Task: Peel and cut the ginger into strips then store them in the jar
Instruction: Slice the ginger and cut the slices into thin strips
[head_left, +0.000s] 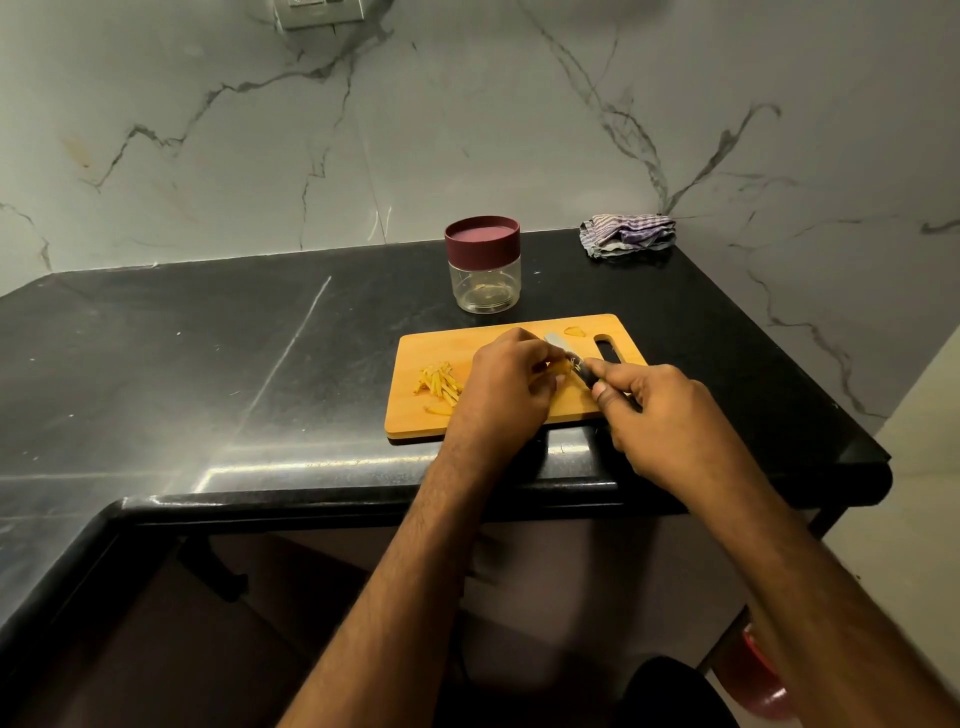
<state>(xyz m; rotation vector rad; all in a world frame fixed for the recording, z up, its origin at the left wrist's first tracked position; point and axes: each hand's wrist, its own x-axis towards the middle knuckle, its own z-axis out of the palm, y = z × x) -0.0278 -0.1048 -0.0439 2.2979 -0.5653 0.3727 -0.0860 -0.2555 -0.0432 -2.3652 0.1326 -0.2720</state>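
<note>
We see a black stone counter (208, 364) in a corner, with a grey marble wall (467, 130) behind it and a switch plate (322, 10) at the top edge of the wall. Near the front edge of the counter lies a wooden cutting board (415, 410), with a handle slot (613, 351) on its right end.

On the left part of the board there is a small pile of thin yellow ginger strips (440, 383), and one more small piece lies just in front of them. Another thin slice (574, 331) lies near the far edge of the board, beside the slot.

Our left hand (506, 387) is curled over a piece of ginger (562, 369) in the middle of the board and presses it down with the fingertips. Our right hand (670, 415) is closed around the dark handle of a knife (571, 356). The blade points away and to the left, and it meets the ginger right beside the left fingers. The two hands are close together.

Behind the board stands a clear jar (484, 288) with a dark red lid (482, 241) on it. Some pale shapes show through its side, but we cannot tell what they are. A crumpled striped cloth (628, 235) lies in the far right corner of the counter, well apart from the board.
</note>
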